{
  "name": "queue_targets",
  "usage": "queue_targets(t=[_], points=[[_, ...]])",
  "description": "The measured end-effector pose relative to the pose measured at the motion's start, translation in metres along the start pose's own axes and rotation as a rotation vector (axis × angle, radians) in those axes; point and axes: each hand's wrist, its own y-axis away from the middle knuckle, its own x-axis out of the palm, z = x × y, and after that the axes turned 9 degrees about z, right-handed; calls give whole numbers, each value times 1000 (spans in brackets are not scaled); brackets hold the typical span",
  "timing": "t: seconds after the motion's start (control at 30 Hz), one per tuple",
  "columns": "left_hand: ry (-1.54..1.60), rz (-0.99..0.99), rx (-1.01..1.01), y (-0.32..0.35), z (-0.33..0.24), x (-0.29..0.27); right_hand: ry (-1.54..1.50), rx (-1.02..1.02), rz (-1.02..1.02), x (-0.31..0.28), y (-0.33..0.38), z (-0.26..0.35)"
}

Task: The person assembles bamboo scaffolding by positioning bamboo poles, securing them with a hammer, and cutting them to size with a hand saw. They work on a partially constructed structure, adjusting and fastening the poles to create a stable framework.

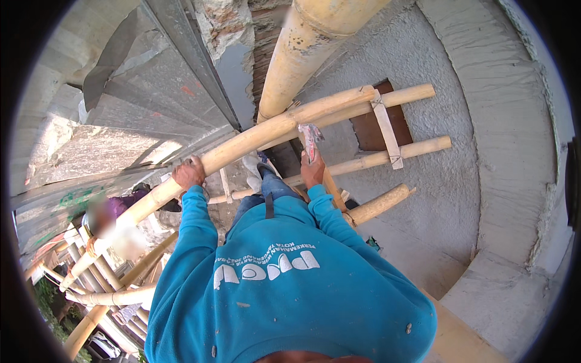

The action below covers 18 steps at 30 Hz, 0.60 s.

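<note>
A long bamboo pole (260, 134) slants across in front of me, from the lower left up to the middle right. My left hand (189, 173) is closed round it, fingers over the top. In my right hand (313, 169), fingers wrapped, is a short red-and-grey tool (311, 137) with a wider head, hammer-like in shape; its grip is hidden by my fingers. The tool's head stands just below the pole, and whether the two touch I cannot tell. A brown wooden strip (332, 189) runs down from beneath the right hand.
A thick upright bamboo post (296, 57) stands behind the pole. Further bamboo rails (387, 158) and a wooden crosspiece (387, 133) lie to the right, before a rough grey wall (448, 199). Grey metal sheets (163, 91) stand left. A person in purple (124, 204) is below left, near more scaffolding (112, 296).
</note>
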Motion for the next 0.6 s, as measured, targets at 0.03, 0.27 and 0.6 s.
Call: queue_targets(t=[0.03, 0.27, 0.6], points=[[-8, -24, 20, -1, 5, 5, 2, 7, 8, 0, 3, -1], [128, -161, 296, 9, 18, -9, -63, 57, -81, -3, 12, -13], [-95, 86, 550, 6, 31, -22, -149, 121, -203, -22, 1, -40]])
